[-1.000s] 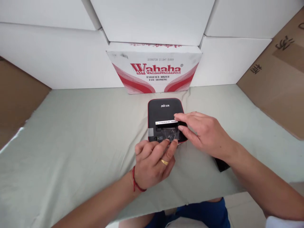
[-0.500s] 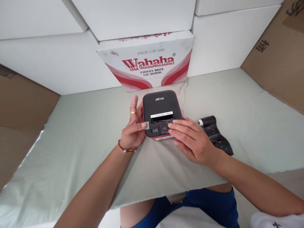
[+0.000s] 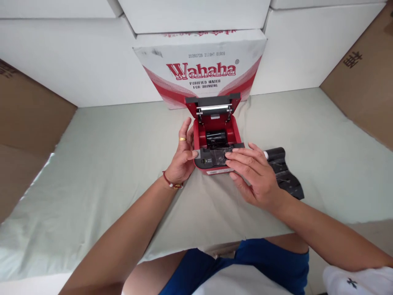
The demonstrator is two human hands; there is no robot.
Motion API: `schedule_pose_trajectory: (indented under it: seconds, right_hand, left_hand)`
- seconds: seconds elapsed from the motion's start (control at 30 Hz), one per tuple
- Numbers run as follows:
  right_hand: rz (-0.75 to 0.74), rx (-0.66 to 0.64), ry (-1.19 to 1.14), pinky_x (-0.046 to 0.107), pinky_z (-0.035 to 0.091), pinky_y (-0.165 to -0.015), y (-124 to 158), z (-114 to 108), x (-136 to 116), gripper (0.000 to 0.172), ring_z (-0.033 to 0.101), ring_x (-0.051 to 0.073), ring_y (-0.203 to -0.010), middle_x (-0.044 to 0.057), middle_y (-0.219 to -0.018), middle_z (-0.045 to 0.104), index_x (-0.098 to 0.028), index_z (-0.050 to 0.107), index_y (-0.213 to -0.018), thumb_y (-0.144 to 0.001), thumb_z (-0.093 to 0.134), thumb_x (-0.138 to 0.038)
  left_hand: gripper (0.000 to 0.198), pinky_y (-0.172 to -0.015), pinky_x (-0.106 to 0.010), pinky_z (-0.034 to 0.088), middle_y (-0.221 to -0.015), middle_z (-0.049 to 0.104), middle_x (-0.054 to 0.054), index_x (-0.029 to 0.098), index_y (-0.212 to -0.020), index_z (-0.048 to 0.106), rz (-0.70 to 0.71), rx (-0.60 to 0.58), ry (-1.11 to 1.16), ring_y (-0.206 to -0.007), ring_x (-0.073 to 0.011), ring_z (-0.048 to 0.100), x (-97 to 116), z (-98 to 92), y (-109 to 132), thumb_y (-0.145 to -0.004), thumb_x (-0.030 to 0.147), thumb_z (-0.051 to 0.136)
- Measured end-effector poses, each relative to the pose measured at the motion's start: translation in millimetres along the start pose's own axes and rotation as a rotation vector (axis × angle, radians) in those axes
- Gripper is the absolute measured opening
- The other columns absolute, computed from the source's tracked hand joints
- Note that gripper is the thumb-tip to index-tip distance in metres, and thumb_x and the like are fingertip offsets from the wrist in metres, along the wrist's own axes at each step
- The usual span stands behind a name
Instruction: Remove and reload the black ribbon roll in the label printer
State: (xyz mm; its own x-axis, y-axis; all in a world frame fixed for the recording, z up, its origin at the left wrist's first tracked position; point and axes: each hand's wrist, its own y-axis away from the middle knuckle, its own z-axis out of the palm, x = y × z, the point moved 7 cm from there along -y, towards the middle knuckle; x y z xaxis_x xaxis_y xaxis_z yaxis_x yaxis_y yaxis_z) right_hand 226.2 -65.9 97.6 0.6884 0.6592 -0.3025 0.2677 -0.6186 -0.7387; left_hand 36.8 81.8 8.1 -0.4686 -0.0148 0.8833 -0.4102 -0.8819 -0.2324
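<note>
A small red and black label printer stands before me with its lid raised. Inside lies a black roll, its black strip drawn out over the front panel. My left hand grips the printer's left side, thumb on the grey latch tab and index finger pointing up. The fingers of my right hand are stretched out, their tips resting on the strip at the front right. The right thumb is lower, by the printer's front edge. Some of my left fingers are hidden behind the printer.
Right of the printer lies a second black roll with a white core, its loose length trailing forward. A Wahaha water carton stands close behind the lid. White boxes and brown cartons border the cloth-covered table.
The printer's lid has swung up and back, exposing the roll inside. Both hands stay at nearly the same spots on the printer. The camera view has shifted slightly.
</note>
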Motion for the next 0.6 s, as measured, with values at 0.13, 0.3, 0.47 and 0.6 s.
schedule_pose_trajectory:
  seconds: [0.13,0.3,0.47,0.6]
  right_hand:
    - [-0.066,-0.059,-0.006,0.05,0.063,-0.118,-23,-11,-6,0.017,0.084,0.029,-0.118,0.013,-0.124,0.091,-0.019,0.081,-0.121,-0.115,0.065,-0.022]
    - [0.253,-0.362,-0.084,0.035,0.06,-0.084,-89,-11,26,0.031,0.081,0.021,-0.084,0.005,-0.099,0.088,-0.021,0.083,-0.11,-0.12,0.056,-0.033]
    - [0.421,-0.922,0.306,0.038,0.054,-0.082,-128,39,57,0.032,0.081,0.03,-0.1,0.01,-0.113,0.089,-0.022,0.088,-0.122,-0.104,0.063,-0.014]
    - [0.412,-1.11,0.524,0.04,0.055,-0.081,-131,72,63,0.036,0.082,0.037,-0.109,0.018,-0.121,0.089,-0.02,0.088,-0.129,-0.099,0.068,-0.015]
  left_hand:
    - [0.103,-0.141,-0.058,0.046,-0.177,0.06,0.0,0.052,-0.17,0.053,0.013,-0.007,0.002,-0.17,-0.0372,0.053,-2,-1.9,-2,-0.08,0.046,0.101]
    - [0.105,-0.143,-0.058,0.042,-0.18,0.057,0.0,0.051,-0.171,0.052,0.009,-0.026,-0.002,-0.173,-0.038,0.048,-3,-0.8,-4,-0.078,0.048,0.101]
    - [0.107,-0.149,-0.059,0.033,-0.184,0.053,0.0,0.05,-0.173,0.048,0.013,-0.066,-0.029,-0.176,-0.0377,0.044,-2,1.1,-6,-0.079,0.051,0.099]
    - [0.107,-0.15,-0.058,0.028,-0.186,0.05,0.0,0.049,-0.174,0.046,0.017,-0.093,-0.03,-0.178,-0.0378,0.041,-5,-0.3,-8,-0.08,0.051,0.098]
